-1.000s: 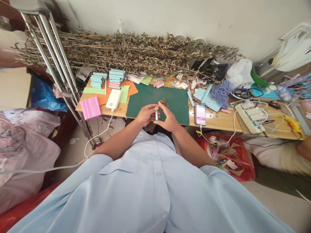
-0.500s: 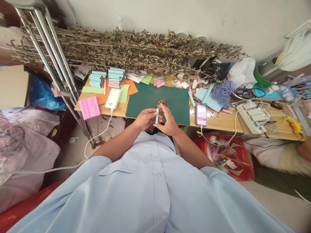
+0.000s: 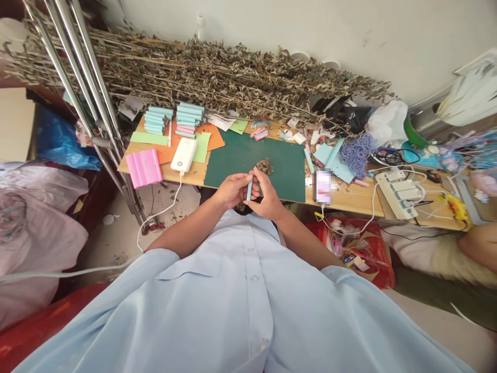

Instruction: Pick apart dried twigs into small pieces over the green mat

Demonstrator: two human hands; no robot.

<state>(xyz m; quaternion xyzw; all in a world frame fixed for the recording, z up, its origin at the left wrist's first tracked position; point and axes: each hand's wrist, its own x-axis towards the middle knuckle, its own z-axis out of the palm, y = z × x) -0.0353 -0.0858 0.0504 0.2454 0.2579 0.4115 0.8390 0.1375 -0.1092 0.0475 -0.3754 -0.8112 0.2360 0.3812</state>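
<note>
A slim light-blue paper roll [image 3: 249, 190] stands nearly upright between my two hands, over the near edge of the green mat [image 3: 233, 155]. My left hand [image 3: 234, 190] has its thumb and fingers closed round the roll. From the other side, my right hand [image 3: 267, 197] touches the roll's top and bottom with its fingers and thumb. Just beyond my fingertips a small heap of dried crumbled leaves [image 3: 264, 166] lies on the mat. Several pink and blue pieces [image 3: 259, 133] rest at the mat's far edge.
Stacked blue rolls [image 3: 158, 120], a white power bank [image 3: 184, 155] and pink paper [image 3: 143, 168] lie left. A phone [image 3: 323, 187], purple string [image 3: 357, 152] and a power strip [image 3: 396, 196] are right. Dried stalks [image 3: 217, 77] span the back; metal poles [image 3: 83, 77] rise left.
The roll has tilted slightly, and my right hand's fingers have come in closer around its top. The leaf heap shows more fully as the camera view has shifted a little.
</note>
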